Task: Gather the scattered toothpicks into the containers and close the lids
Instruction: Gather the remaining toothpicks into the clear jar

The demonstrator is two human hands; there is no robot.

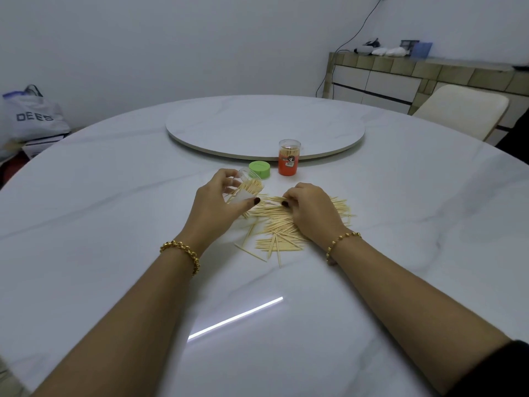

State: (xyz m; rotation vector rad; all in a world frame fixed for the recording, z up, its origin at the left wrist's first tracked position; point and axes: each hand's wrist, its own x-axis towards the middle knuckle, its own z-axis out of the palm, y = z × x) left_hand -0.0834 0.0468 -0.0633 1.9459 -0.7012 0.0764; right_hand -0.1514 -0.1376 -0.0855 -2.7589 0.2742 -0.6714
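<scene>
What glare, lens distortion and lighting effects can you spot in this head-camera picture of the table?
Head view: a bright glare streak crosses the glossy table between the forearms. Head view: the wide lens bows the table's rim and tilts the cabinet. Head view: light is dim and flat, with faint shadows under the left hand, gripping the container, and the right hand pinching toothpicks.

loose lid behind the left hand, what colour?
Green lid, flat on the table; head view shows it.

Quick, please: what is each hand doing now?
Left hand: holds the tilted clear container.
Right hand: fingers pinch loose toothpicks.
</scene>
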